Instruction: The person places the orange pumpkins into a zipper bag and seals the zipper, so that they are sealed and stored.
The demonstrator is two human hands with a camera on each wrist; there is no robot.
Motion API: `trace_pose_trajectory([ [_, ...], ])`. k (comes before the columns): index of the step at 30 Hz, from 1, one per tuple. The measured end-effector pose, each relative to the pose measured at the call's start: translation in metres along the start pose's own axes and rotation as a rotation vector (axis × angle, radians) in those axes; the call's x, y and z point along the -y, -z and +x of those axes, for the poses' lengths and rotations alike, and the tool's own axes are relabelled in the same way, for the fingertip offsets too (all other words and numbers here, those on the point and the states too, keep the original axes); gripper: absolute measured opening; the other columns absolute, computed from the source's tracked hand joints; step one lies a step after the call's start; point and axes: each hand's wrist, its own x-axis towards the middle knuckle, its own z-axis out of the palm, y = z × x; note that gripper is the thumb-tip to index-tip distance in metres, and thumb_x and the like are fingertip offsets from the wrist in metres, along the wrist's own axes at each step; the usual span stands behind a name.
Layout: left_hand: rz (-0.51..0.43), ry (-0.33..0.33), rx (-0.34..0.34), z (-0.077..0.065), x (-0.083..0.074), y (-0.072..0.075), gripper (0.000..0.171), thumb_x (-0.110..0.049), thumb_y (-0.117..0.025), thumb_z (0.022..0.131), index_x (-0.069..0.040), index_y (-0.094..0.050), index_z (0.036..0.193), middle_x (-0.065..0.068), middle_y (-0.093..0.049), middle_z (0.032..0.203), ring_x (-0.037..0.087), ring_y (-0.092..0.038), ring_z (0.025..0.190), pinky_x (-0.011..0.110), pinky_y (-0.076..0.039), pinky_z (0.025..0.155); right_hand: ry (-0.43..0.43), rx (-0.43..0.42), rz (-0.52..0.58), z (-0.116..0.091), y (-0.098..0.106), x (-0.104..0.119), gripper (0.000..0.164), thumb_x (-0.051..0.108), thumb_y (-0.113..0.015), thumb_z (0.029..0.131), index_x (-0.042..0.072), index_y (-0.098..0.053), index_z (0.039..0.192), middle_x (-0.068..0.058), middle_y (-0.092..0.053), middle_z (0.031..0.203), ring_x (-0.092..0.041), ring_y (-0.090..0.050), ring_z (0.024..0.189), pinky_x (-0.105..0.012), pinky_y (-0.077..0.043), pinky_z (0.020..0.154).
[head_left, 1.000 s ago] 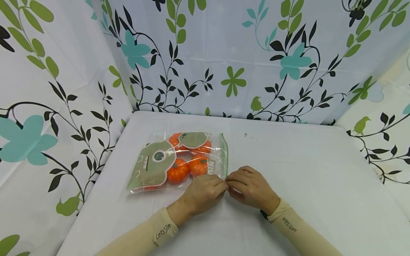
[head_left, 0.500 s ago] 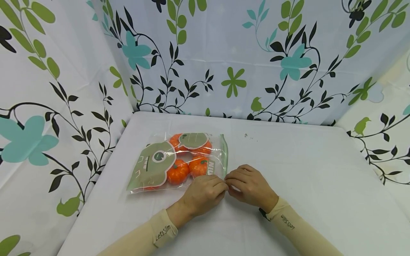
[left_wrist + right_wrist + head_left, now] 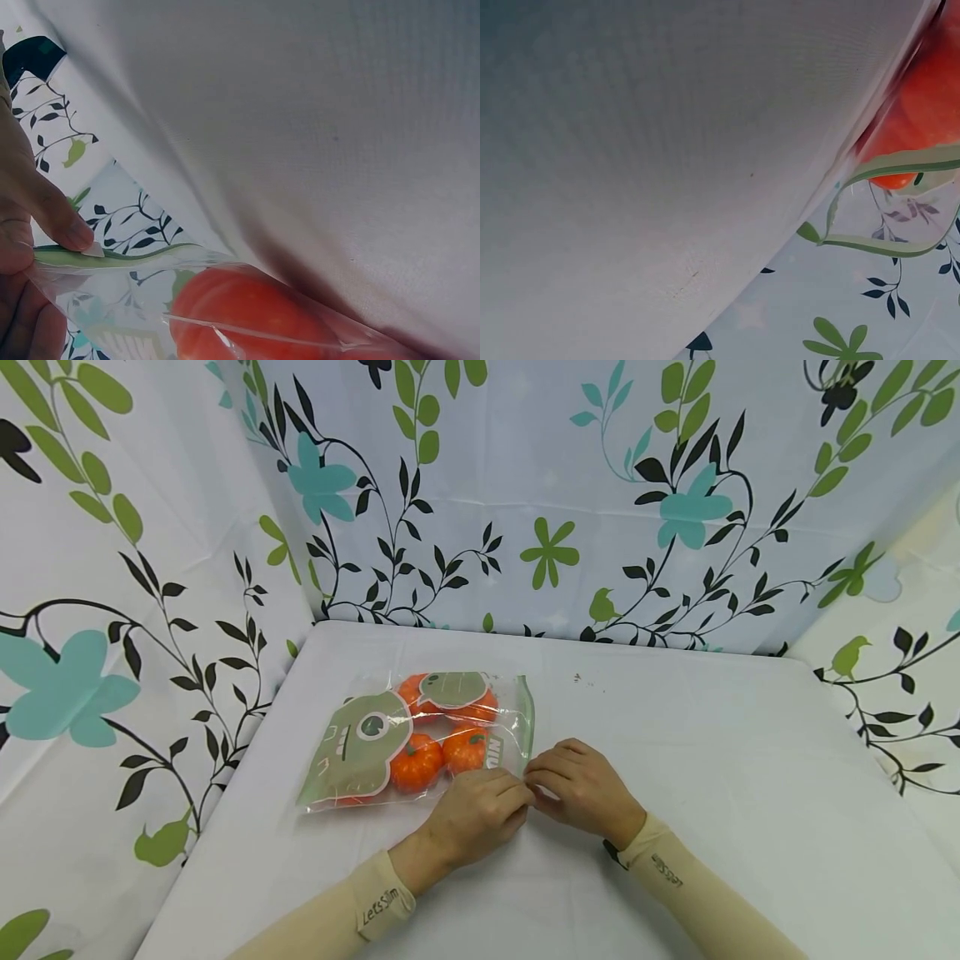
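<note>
A clear zip bag with a green cartoon monster print lies on the table, holding several orange toy pumpkins. My left hand pinches the near corner of its mouth. Fingertips meeting it there, my right hand grips the near end of the green zip edge. In the left wrist view a thumb presses by a small pale slider on the zip strip. Seen from the right wrist, the green edges of the bag's mouth stand apart in a loop. Fingers partly hide the near corner.
The white-covered table extends to the right of the bag. Curtains printed with leaves and flowers enclose its back and sides. Small dark marks show on the cloth behind the bag.
My right hand and forearm have shifted slightly left and away from me along the bag's edge. The left hand and the bag stay almost where they were.
</note>
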Motion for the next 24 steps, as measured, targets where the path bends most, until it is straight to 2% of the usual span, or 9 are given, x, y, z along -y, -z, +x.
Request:
trace_pose_trajectory([
  [14, -0.043, 0.021, -0.025, 0.002, -0.002, 0.005, 0.014, -0.004, -0.078, 0.076, -0.011, -0.073, 0.087, -0.003, -0.072, 0.084, 0.012, -0.070, 0.080, 0.021, -0.056, 0.081, -0.018, 0.013, -0.037, 0.006, -0.004, -0.007, 0.026, 0.009, -0.088, 0.069, 0.009, -0.076, 0.092, 0.000, -0.074, 0.095, -0.016, -0.068, 0.088, -0.034, -0.055, 0.083],
  [24, -0.009, 0.001, -0.071, 0.003, -0.001, 0.006, 0.013, -0.004, -0.077, 0.074, -0.011, -0.073, 0.084, -0.005, -0.071, 0.081, 0.010, -0.069, 0.075, 0.020, -0.056, 0.075, -0.055, 0.001, -0.010, 0.012, -0.012, -0.015, 0.025, 0.008, -0.089, 0.069, 0.009, -0.076, 0.091, 0.001, -0.074, 0.095, -0.016, -0.069, 0.088, -0.033, -0.055, 0.082],
])
